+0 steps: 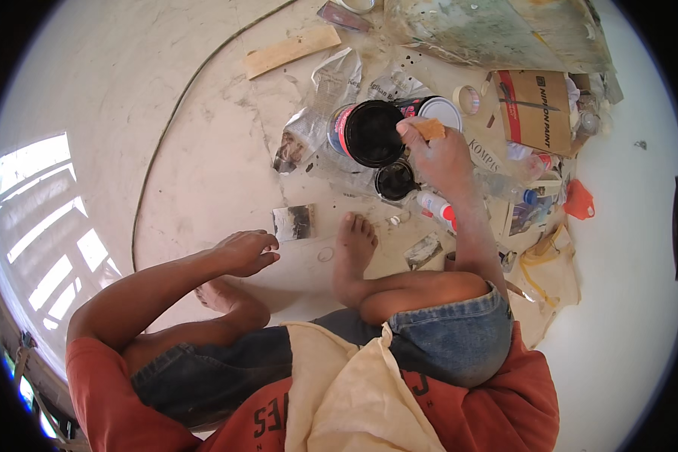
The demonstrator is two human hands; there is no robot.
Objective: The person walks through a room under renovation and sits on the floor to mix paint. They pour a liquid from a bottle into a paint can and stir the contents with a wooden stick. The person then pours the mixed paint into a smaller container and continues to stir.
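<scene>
My right hand (441, 158) is closed round a small orange-tan block-like piece (432, 129), at the right rim of an open paint can (377, 134) with a blackened inside. Its lower end, if any, is hidden by the hand. Just below that can sits a smaller black-stained pot (395, 181), close to my right wrist. My left hand (245, 252) hovers near my left knee with loosely bent fingers apart and nothing in them. Closest to it lies a small square plate (294, 222) smeared black and white.
Crumpled newspaper (339, 75) lies under the cans. Around them are a white lid (441, 113), a tape roll (467, 99), a red-capped white bottle (435, 207), a clear plastic bottle (512, 188) and a cardboard box (536, 111). A wooden board (292, 52) and a cable (169, 124) lie farther off.
</scene>
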